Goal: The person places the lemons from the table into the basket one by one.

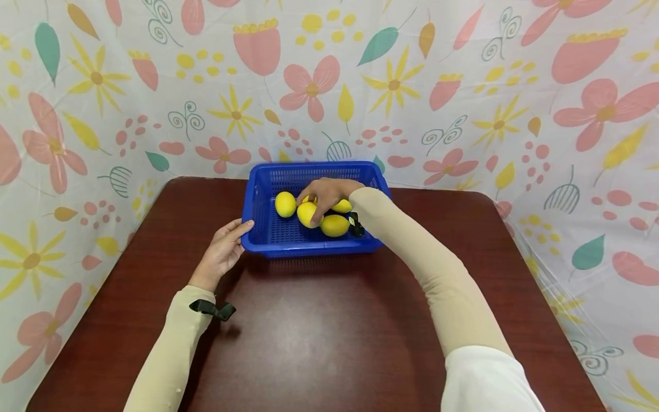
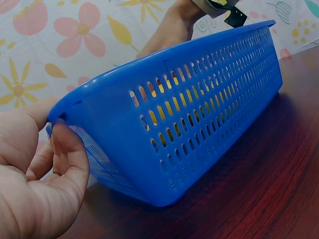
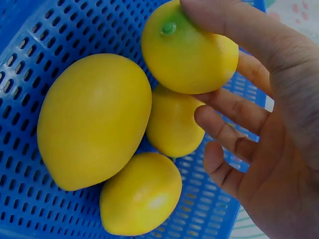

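Observation:
A blue perforated plastic basket [image 1: 311, 247] stands at the back of the table with several yellow lemons inside. My left hand [image 1: 222, 252] grips the basket's rim at its left end, thumb on top and fingers curled beneath, as the left wrist view shows. Reaching into the basket, my right hand [image 1: 326, 194] holds a lemon [image 3: 187, 59] with a green stem end between thumb and fingers. Below that fruit in the right wrist view lie a large lemon [image 3: 94, 119], a partly hidden lemon [image 3: 174, 124] and another lemon [image 3: 142, 194]. One lemon [image 1: 285, 204] sits apart at the basket's left.
The dark reddish-brown wooden table [image 1: 314, 343] extends in front of the basket. Behind it and on both sides hangs a white curtain [image 1: 329, 51] with flowers and leaves. A black strap [image 1: 213, 309] is around the left sleeve.

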A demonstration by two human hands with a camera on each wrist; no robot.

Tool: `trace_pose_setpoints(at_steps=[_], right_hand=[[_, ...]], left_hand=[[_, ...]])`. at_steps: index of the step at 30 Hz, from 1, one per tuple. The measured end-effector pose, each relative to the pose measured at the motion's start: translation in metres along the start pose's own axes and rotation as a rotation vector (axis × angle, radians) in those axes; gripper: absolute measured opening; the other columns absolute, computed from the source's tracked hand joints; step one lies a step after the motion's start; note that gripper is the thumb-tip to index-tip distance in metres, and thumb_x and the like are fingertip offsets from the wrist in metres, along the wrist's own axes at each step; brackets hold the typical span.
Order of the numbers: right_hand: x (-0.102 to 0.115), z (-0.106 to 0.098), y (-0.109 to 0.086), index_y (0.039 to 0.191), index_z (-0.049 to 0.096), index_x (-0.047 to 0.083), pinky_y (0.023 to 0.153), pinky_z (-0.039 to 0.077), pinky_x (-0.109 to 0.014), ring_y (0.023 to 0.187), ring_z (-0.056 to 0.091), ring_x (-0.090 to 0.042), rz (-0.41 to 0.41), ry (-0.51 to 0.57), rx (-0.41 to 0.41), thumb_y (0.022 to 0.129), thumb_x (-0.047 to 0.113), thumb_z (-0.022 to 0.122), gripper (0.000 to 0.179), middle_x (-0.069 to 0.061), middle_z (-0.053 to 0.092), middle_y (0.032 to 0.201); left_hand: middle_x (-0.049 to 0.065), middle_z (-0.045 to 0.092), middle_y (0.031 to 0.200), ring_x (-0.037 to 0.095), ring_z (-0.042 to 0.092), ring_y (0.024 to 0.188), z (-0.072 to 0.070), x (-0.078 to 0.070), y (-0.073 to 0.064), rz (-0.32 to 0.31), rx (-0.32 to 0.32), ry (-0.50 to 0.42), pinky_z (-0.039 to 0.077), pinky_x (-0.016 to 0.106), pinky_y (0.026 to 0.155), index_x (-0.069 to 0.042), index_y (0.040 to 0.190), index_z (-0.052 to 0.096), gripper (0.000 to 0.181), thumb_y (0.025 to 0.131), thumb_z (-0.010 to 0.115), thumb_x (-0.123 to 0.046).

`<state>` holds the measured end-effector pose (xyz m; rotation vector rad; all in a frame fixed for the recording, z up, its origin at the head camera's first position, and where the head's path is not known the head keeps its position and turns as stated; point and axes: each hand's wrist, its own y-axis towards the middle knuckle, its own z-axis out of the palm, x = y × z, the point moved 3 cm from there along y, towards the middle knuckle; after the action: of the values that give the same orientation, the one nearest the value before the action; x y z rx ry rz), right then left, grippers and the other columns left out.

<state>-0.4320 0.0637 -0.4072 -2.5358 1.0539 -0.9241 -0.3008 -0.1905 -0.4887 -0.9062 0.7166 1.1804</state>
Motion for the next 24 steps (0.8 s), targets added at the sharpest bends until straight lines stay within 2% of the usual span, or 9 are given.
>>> trace_pose_setpoints(at_steps=[4,9,18,24], right_hand=[[0.005,0.001,0.007,0.144,0.058,0.027,0.110,0.045,-0.049,0.138,0.048,-0.031,0.022,-0.064,0.016,0.078,0.044,0.089,0.075,-0.013,0.053,0.148],[0.011,0.003,0.016,0.141,0.060,0.028,0.109,0.046,-0.046,0.134,0.050,-0.028,0.052,-0.138,0.036,0.078,0.051,0.088,0.073,-0.008,0.053,0.147],[0.017,0.009,0.020,0.141,0.060,0.028,0.111,0.044,-0.046,0.136,0.045,-0.025,0.107,-0.235,0.028,0.076,0.059,0.086,0.077,-0.004,0.050,0.151],[0.019,0.006,0.017,0.141,0.061,0.024,0.099,0.052,-0.039,0.110,0.061,-0.015,0.086,-0.206,0.006,0.078,0.052,0.087,0.074,0.004,0.070,0.115]], left_hand=[[0.001,0.073,0.092,0.007,0.070,0.073,0.000,-0.001,0.000,0.001,-0.007,-0.020,0.060,0.021,0.073,-0.005,0.116,0.056,0.018,0.102,0.065,-0.012],[0.001,0.072,0.091,0.007,0.069,0.072,-0.001,0.000,0.000,0.003,-0.019,-0.032,0.060,0.021,0.071,-0.007,0.112,0.059,0.011,0.102,0.064,-0.009],[0.002,0.072,0.093,0.008,0.070,0.076,-0.001,0.000,0.000,0.003,-0.010,-0.017,0.060,0.021,0.073,-0.005,0.115,0.057,0.017,0.102,0.065,-0.011],[0.001,0.072,0.091,0.007,0.070,0.073,0.000,-0.001,-0.001,0.005,-0.019,-0.018,0.060,0.021,0.071,-0.008,0.110,0.060,0.010,0.102,0.065,-0.010]])
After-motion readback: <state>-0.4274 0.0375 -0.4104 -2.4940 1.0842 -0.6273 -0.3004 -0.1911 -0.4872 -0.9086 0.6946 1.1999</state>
